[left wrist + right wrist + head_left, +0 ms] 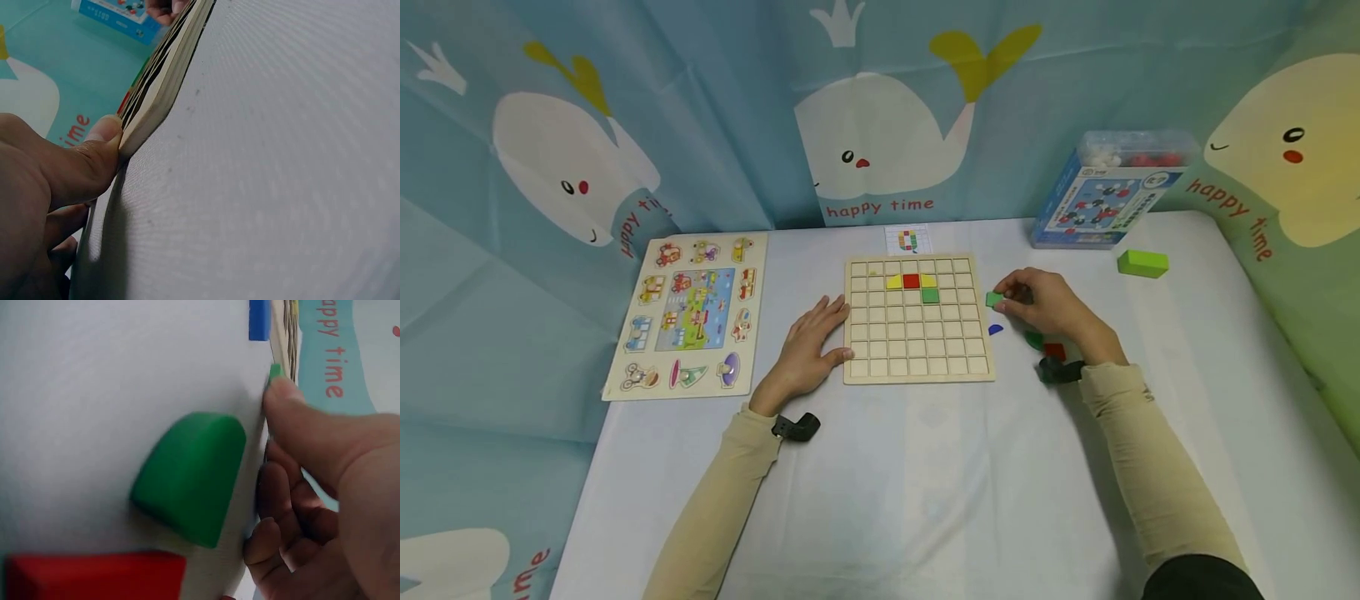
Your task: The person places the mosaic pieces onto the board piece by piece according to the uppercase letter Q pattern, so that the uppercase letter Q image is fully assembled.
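Observation:
A wooden grid board (897, 350) lies flat in the middle of the table. On its upper part sit a red square block (911, 281), two yellow pieces and a green square block (930, 296). My left hand (808, 346) rests at the board's left edge, thumb against its side in the left wrist view. Just off the right edge, my right hand (1043, 302) pinches another small green block (993, 299) between thumb and finger. Beside that hand lie a blue half-round piece (996, 329), a green rounded block (194, 478) and a red block (94, 575).
Behind the board lies a small pattern card (908, 240). A picture puzzle board (685, 325) is at the left. Toward the back right stand a blue toy box (1101, 200) and a light green block (1142, 264). A printed curtain (722, 108) hangs behind.

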Motion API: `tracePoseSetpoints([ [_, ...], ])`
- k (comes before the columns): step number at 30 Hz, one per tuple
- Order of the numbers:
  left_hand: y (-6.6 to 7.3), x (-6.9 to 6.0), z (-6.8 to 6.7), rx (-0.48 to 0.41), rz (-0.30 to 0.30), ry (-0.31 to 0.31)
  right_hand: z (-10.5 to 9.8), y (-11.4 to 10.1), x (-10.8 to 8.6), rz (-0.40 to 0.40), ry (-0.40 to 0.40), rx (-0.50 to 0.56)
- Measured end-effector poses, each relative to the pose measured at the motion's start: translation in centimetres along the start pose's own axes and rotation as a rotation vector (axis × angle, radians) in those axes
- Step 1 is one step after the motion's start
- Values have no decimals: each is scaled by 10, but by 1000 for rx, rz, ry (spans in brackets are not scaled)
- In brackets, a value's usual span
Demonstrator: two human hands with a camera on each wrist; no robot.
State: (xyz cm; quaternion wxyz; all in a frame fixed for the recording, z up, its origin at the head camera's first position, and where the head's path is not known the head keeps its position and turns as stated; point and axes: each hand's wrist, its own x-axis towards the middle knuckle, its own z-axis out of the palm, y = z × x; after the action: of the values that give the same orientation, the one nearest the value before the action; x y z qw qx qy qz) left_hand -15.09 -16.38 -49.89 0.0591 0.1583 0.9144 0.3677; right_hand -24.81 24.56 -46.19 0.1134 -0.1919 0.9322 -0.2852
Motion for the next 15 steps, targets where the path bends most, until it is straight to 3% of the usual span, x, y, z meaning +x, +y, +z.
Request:
tracePoseSetpoints([
  [10, 1, -1, -1, -5, 4, 9, -8, -6, 5, 44, -98, -13],
  [15, 1, -1, -1, 1, 2, 6, -14, -4, 3, 81, -74, 33],
])
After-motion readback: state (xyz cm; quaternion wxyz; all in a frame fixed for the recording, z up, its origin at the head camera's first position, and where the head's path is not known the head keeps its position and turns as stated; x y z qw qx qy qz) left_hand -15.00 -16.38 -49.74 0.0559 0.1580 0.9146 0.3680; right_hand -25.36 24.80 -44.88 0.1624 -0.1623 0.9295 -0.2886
